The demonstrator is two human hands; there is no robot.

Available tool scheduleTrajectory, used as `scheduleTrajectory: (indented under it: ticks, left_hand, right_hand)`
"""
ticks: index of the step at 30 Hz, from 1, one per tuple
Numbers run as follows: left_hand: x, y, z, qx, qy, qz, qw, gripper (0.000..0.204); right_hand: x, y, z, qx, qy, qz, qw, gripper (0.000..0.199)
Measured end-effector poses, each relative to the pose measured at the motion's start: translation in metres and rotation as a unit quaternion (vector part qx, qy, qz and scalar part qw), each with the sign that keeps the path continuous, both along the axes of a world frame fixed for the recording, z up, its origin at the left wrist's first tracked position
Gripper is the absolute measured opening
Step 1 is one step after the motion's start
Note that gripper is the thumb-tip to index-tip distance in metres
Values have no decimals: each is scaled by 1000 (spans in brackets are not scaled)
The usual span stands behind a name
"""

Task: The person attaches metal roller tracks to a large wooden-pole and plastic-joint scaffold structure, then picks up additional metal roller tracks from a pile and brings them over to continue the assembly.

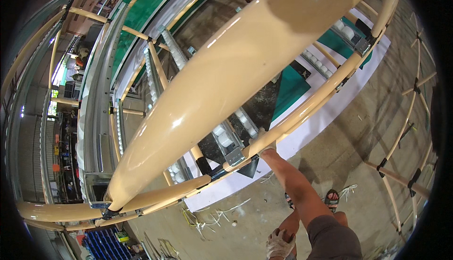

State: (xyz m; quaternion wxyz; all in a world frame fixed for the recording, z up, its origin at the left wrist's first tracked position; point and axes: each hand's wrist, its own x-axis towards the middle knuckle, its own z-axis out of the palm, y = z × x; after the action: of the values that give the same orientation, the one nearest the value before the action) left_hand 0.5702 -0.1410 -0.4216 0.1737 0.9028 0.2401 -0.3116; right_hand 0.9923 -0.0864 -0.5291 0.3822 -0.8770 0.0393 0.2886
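A large rack frame of beige coated pipes and metal joints fills much of the view. One thick beige pipe (226, 80) crosses close in front of me. My right arm reaches in from the lower edge, and its gloved hand (265, 147) is closed around a lower beige pipe (295, 127), beside the metal end bracket (233, 157) of a roller track. The pipe hides part of those fingers. Down at the lower edge, in front of my leg, is my left hand (279, 245) in a pale glove. Its fingers look curled, and whatever they hold is hidden.
White roller tracks (222, 135) run inside the frame above a white sheet (222, 191) and green panels (290, 90). More pipe frames (401, 179) stand at the right. Strips of scrap (212, 220) litter the concrete floor near my feet; a blue crate (106, 243) sits lower left.
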Motion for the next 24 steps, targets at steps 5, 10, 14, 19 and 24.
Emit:
scheduleTrajectory:
  ticks: [5,10,14,19,24]
  left_hand:
    - [9,2,2,-6,0,-12,1000,63]
    - [32,-4,39,-33,-15,55,998,52]
    - [7,5,2,9,12,24,1000,58]
    - [-6,2,-3,41,-32,-29,998,59]
    - [3,3,11,-28,-41,29,998,52]
  right_hand:
    - [9,5,-30,-46,-89,34,994,62]
    - [0,0,-9,-26,-45,70,996,59]
    - [-11,14,-21,-22,-23,35,999,48]
    - [1,26,-145,-119,-161,42,979,36]
    - [-1,7,-116,-181,-215,94,955,32]
